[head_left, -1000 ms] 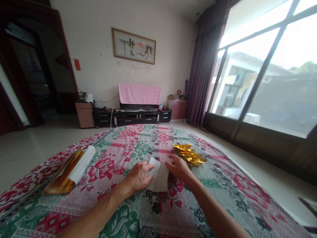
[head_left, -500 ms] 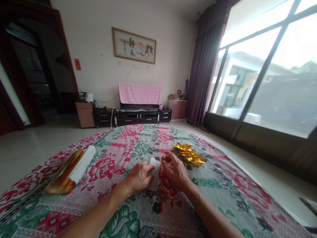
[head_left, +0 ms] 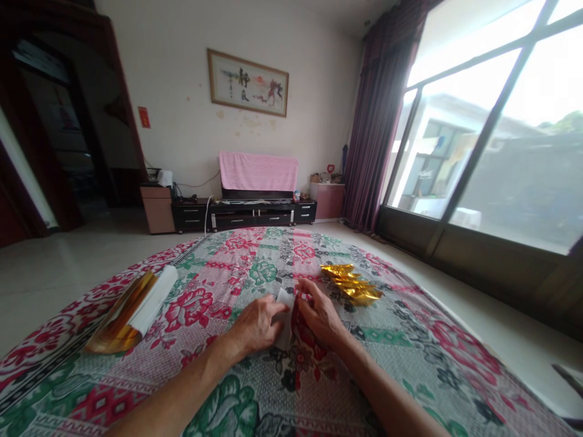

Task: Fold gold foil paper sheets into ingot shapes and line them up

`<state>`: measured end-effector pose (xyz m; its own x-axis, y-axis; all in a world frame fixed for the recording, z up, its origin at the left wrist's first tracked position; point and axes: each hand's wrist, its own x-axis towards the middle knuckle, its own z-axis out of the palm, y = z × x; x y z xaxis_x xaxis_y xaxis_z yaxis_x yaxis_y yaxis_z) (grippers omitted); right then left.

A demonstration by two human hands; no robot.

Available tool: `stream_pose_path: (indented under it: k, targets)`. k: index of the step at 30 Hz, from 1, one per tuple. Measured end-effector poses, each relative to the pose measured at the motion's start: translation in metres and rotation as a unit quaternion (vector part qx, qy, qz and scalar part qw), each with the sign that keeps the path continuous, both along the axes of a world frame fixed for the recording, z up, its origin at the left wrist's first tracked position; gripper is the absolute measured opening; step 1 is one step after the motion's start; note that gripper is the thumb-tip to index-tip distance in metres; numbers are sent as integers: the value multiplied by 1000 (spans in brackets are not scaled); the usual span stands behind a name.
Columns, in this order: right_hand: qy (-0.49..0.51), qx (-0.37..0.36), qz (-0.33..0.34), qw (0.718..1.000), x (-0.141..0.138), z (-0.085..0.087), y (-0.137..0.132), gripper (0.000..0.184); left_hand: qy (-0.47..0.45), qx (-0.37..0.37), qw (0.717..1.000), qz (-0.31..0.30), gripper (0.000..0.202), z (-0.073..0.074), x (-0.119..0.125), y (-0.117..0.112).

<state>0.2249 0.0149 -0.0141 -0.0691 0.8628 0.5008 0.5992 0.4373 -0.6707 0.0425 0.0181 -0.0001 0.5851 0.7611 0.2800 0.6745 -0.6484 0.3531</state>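
Observation:
A small folded piece of white paper (head_left: pixel 285 298) lies on the flowered tablecloth between my hands. My left hand (head_left: pixel 256 325) is curled over its left side, with thumb and index finger pressed onto it. At the paper's right edge, my right hand (head_left: pixel 317 312) has its thumb and fingers bent together on the edge; the fingertips are partly hidden. Several folded gold foil papers (head_left: pixel 353 285) lie in a row beyond my right hand. To the far left rests a curled stack of gold-and-white paper sheets (head_left: pixel 130 312).
The patterned tablecloth (head_left: pixel 218 379) covers a round table. Past its far edge stand a low black TV cabinet (head_left: pixel 273 218) and a television under a pink cloth (head_left: pixel 259 170). A large window (head_left: pixel 501 139) and purple curtain (head_left: pixel 371 121) are on the right.
My right hand has shifted slightly, its fingers closing in at the paper's right edge. The left hand stays pressed on the paper. The view has tilted very slightly.

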Motion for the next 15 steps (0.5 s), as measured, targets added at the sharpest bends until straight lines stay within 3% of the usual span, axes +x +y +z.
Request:
stream_pose_path:
  k: [8, 15]
  targets:
    - [-19, -32, -34, 999, -7, 6, -2, 34, 7, 12, 1000, 2, 11, 1, 1, -1]
    - [-43, -32, -38, 998, -12, 1, -1, 52, 11, 11, 1000, 1, 14, 0, 1, 1]
